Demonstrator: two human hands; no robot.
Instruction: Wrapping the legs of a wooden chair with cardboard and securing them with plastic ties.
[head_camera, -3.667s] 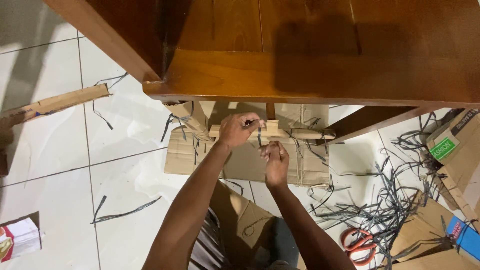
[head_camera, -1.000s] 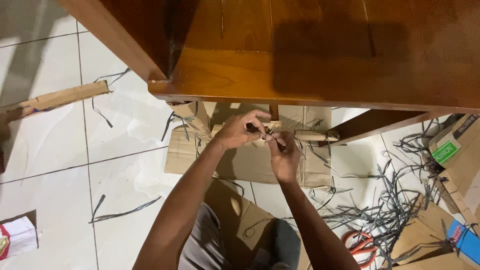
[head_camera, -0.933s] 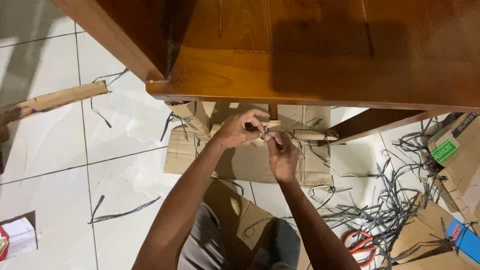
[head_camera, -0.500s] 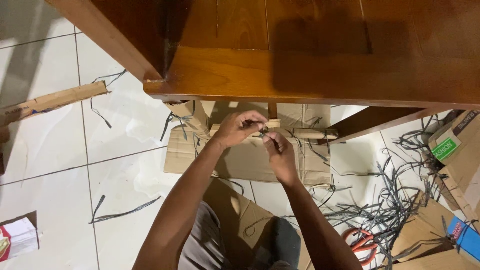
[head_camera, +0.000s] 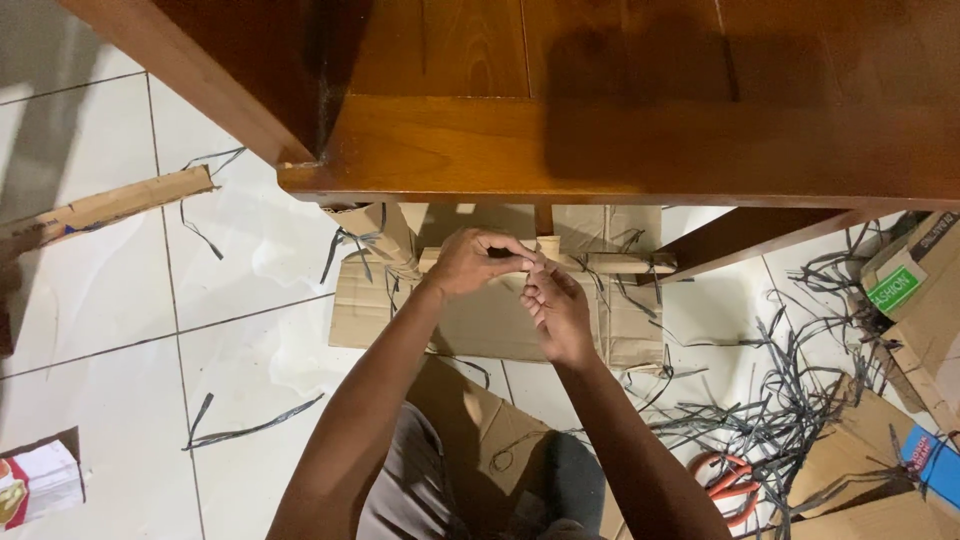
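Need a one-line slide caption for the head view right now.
Left hand and right hand meet at a wooden rail under dark furniture, cardboard beneath.

Dim, warm light; soft shadows.

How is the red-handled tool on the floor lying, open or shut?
Cannot tell. Only the red loop handles of the scissors show, lying flat on the white tiled floor; grey strips and cardboard cover the blades.

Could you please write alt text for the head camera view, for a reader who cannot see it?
Seen from above, a person's left hand and right hand meet at a cardboard-wrapped bar under a brown wooden furniture piece. Flat cardboard lies on the white tiled floor, with dark plastic strips and orange-handled scissors to the right.
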